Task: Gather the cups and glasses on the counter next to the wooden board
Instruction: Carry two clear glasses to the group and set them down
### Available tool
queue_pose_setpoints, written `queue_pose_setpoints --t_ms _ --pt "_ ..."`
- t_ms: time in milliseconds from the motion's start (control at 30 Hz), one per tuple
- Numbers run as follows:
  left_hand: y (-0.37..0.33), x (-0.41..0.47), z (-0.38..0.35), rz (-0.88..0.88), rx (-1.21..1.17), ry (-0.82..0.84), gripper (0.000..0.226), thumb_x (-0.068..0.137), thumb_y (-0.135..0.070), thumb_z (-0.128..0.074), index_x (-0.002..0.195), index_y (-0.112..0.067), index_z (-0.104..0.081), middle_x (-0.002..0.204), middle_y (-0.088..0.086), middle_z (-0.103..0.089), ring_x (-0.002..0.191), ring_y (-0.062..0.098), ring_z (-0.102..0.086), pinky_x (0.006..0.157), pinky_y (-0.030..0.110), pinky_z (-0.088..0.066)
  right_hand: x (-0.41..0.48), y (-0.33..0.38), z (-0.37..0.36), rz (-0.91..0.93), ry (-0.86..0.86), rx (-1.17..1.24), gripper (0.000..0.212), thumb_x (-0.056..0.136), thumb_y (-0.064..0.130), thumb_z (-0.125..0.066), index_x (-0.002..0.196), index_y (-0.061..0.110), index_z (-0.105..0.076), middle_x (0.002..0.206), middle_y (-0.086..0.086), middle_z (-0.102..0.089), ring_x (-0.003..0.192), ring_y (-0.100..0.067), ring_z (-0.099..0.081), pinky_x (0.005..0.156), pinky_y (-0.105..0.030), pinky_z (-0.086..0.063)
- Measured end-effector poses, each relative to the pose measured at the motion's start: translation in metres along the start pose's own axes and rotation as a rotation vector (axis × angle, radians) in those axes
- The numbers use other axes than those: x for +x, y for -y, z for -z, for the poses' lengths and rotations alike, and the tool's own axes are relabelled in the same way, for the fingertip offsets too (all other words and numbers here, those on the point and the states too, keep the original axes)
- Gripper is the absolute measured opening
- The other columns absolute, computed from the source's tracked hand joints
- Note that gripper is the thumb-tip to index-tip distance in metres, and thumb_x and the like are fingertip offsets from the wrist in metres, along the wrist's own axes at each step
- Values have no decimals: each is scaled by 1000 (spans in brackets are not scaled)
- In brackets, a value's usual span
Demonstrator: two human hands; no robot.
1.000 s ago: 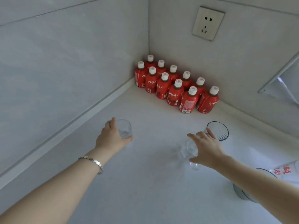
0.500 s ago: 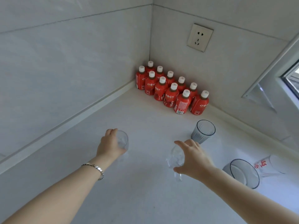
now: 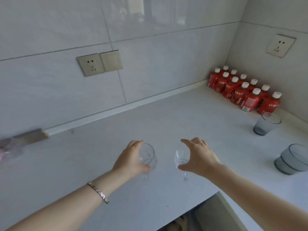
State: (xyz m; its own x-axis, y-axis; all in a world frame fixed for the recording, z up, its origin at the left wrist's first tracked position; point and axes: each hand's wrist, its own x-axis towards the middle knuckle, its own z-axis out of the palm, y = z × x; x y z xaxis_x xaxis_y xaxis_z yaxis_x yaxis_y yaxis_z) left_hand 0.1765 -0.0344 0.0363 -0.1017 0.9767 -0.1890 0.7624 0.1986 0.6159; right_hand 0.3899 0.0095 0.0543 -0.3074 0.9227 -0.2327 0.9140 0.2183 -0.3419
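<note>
Your left hand (image 3: 131, 160) wraps a clear glass (image 3: 147, 155) and your right hand (image 3: 199, 157) pinches a stemmed glass (image 3: 180, 158) by its bowl, probably so both travel together. The wooden board (image 3: 30, 136) lies far left of your grips; two grey glasses (image 3: 266, 124) wait to the right.

The counter (image 3: 83, 164) lay bare leftward up to a blurred object, perhaps the board (image 3: 30, 136). Bottles (image 3: 241, 90) filled the right corner; two grey glasses (image 3: 266, 124) (image 3: 290, 160) stood nearby.
</note>
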Motion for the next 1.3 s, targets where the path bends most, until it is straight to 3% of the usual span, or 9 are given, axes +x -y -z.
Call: queue_pose_setpoints --t_ms 133,267,433,633,767,867,1033,1300 --pt "59 -74 54 70 52 -82 89 65 -26 -81 141 -13 -36 143 -1 -38 124 17 -50 98 19 -35 -17 88 -26 129 74 -6 90 69 39 -74 145 31 -27 136 0 -40 129 -20 -36 96 -29 -43" --pt "134 -129 108 206 77 -141 97 54 -37 -75 141 -15 -36 143 -2 -38 124 16 -50 96 17 -35 -26 179 -57 255 135 -19 91 68 40 -75 145 30 -28 135 -1 -41 127 -20 -37 99 -30 -42" --pt "245 -170 170 343 54 -244 93 64 -23 -78 143 -22 -29 145 -2 -35 132 17 -41 102 23 -36 -23 294 -104 384 184 -66 91 68 42 -76 145 30 -28 135 -1 -41 127 -20 -38 101 -30 -41" --pt "385 -193 257 432 129 -259 84 65 -23 -76 139 -24 -36 141 -2 -38 125 23 -47 95 32 -47 -2 431 -166 401 207 -96 91 67 42 -76 144 31 -29 135 1 -41 128 -19 -38 98 -29 -43" --pt "470 -195 307 481 158 -269 83 66 -19 -76 139 -18 -37 144 4 -38 126 29 -43 99 38 -47 10 510 -205 401 234 -87 91 67 44 -75 144 31 -28 136 2 -40 128 -19 -37 99 -29 -43" --pt "522 -185 338 500 216 -255 82 68 -15 -75 140 -15 -35 144 7 -37 127 32 -40 98 41 -47 18 556 -234 396 252 -69 91 68 45 -75 144 31 -28 136 1 -40 127 -19 -38 98 -29 -43" --pt "590 -168 373 475 308 -251 81 61 -17 -79 134 -13 -44 132 12 -50 119 33 -51 99 40 -45 30 607 -275 403 285 -74 91 68 44 -76 144 30 -29 136 1 -41 127 -18 -39 99 -28 -42" --pt "641 -159 386 475 230 -215 80 64 -19 -81 134 -13 -44 133 10 -50 123 28 -49 100 40 -46 57 671 -324 423 341 -113 89 68 43 -75 144 30 -30 136 1 -40 125 -21 -40 105 -30 -35"
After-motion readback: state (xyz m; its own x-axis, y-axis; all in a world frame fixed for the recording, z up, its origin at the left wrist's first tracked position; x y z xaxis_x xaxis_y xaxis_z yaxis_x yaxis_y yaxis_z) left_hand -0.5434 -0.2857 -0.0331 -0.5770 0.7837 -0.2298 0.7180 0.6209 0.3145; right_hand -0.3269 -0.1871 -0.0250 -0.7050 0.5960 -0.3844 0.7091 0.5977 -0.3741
